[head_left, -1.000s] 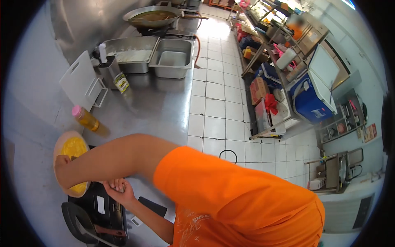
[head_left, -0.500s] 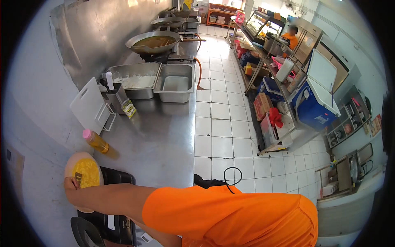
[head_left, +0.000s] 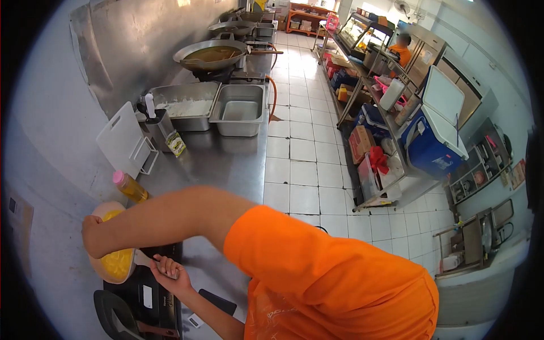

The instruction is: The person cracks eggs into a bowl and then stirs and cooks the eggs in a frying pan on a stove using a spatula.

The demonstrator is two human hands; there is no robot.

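My left hand is closed around the handle of a pale frying pan, palm up. Yellow egg mixture covers the pan's inside. My right hand is bent over the pan's far side, its fingers mostly turned away. The spatula it gripped a moment ago is now hidden behind hand and forearm. Under and beside the pan is a black portable stove. A dark pan with a brown handle lies at the near left. A pink-capped bottle of yellow liquid stands just beyond the pale pan.
Along the steel counter stand a white cutting board, a knife holder, a tray of white powder and an empty steel pan. Farther off is a wok. A person stands across the aisle near shelves.
My left hand has come into view on the pan handle. My right elbow has risen and its hand has shifted up and left. The pan has moved slightly, and the spatula is hidden.
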